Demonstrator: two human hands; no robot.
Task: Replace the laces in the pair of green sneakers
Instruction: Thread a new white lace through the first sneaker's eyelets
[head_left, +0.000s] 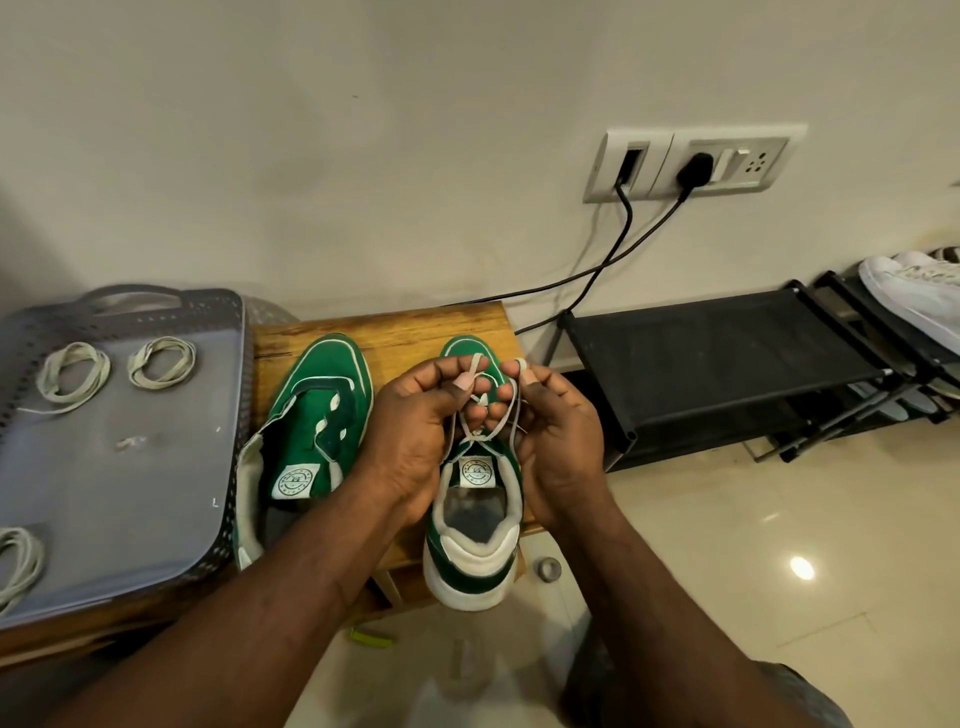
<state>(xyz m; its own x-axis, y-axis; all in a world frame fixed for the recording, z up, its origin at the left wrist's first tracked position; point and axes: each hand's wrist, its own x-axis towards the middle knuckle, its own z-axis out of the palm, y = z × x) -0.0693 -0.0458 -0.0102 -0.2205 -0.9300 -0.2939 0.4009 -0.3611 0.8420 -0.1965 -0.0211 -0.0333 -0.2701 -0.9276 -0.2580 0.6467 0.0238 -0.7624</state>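
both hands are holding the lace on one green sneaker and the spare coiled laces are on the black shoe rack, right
Wrong place: the head view shows the coiled laces on the grey tray. The left hand and right hand do hold the lace on one green sneaker.

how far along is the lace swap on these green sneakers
Done: the tray-side sneaker shows no lace, so it looks stripped. In hand: left hand and right hand pinch the lace, crossed at the top eyelets of the other sneaker; coming out or going in, I cannot tell. Left: relacing, probably from the coiled laces on the tray.
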